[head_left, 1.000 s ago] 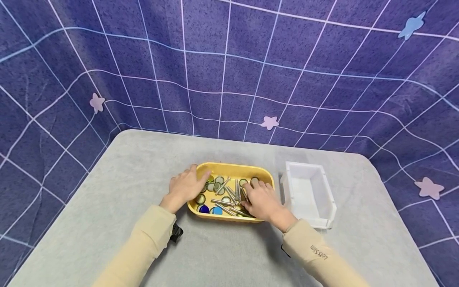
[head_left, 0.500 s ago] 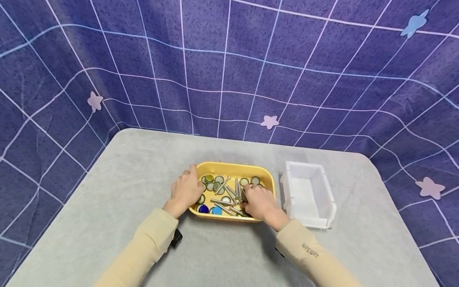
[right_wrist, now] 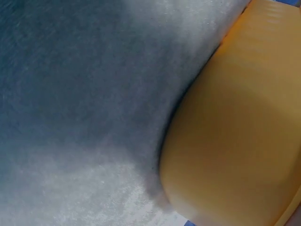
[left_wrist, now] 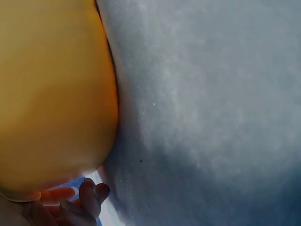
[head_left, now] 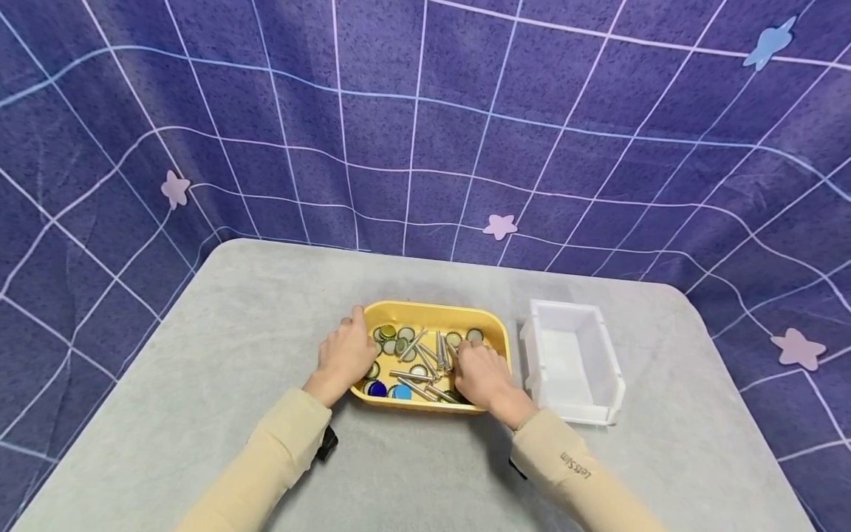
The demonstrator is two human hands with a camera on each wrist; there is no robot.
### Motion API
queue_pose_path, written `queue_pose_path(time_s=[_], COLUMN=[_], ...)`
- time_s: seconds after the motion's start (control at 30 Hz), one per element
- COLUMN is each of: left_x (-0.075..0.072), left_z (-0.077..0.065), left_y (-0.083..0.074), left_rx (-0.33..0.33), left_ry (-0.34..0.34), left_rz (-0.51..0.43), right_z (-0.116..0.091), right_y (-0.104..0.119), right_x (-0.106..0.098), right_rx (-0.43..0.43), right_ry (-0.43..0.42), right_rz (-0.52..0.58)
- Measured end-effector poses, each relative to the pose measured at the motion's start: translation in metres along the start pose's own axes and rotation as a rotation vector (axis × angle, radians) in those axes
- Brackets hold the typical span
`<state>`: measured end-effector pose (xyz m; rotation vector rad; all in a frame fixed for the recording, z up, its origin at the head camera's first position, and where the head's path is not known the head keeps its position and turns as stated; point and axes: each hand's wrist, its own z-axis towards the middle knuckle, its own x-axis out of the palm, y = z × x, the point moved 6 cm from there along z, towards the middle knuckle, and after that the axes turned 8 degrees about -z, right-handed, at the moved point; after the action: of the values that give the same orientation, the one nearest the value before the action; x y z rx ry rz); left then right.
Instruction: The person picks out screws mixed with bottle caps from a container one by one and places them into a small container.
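Observation:
In the head view a yellow oblong tub (head_left: 465, 307) holds several bottle caps and long, slim silver metal pieces (head_left: 407, 375) that resemble nails or bolts. My left hand (head_left: 346, 351) grips the tub's left rim, thumb over the inside and fingers outside. The left wrist view has its curled fingers (left_wrist: 89, 197) by the tub's wall. My right hand (head_left: 485, 374) reaches into the right part of the tub, fingers bent down beside the silver pieces. Its fingertips are hidden, so I cannot tell what they hold. A dark blue cap (head_left: 376, 389) and a light blue cap (head_left: 401, 391) lie at the near left.
A white plastic bin (head_left: 573, 362) stands on the table just right of the tub, its low front towards me. The grey table (head_left: 425, 473) has rounded far corners. Behind it hangs a purple curtain (head_left: 372, 133) with a grid pattern and stars.
My left thumb has come down from above the caps onto the tub's rim. The right hand has shifted slightly left, its fingers bending deeper among the contents. Over the last half second little moves.

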<state>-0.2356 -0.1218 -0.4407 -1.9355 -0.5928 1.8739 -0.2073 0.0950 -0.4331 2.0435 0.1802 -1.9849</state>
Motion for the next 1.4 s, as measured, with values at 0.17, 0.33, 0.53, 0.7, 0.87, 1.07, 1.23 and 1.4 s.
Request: queue_pose_path(time_s=[0.17, 0.33, 0.53, 0.7, 0.87, 1.07, 1.23, 1.4], left_x=[0.0, 0.001, 0.0, 0.0, 0.001, 0.0, 0.001, 0.0], left_z=[-0.001, -0.001, -0.001, 0.0, 0.0, 0.0, 0.0, 0.0], left_y=[-0.001, -0.001, 0.0, 0.0, 0.0, 0.001, 0.002, 0.001], left_rx=[0.0, -0.001, -0.014, -0.005, 0.019, 0.019, 0.016, 0.02], left_ry=[0.004, 0.014, 0.03, 0.026, 0.026, 0.022, 0.023, 0.007], left_rz=[0.031, 0.038, 0.046, 0.042, -0.007, -0.046, -0.051, -0.048], right_z=[0.0, 0.002, 0.007, 0.008, 0.005, 0.002, -0.003, -0.01], right_y=[0.0, -0.003, -0.021, -0.041, -0.062, -0.084, -0.1, -0.116], right_x=[-0.004, -0.019, -0.048, -0.07, -0.086, -0.093, -0.097, -0.1], right_rx=[-0.031, -0.08, -0.134, -0.165, -0.171, -0.148, -0.145, -0.142], right_ry=[0.0, 0.009, 0.021, 0.013, -0.049, -0.085, -0.095, -0.091], right_rz=[0.041, 0.179, 0.384, 0.403, 0.342, 0.322, 0.288, 0.227])
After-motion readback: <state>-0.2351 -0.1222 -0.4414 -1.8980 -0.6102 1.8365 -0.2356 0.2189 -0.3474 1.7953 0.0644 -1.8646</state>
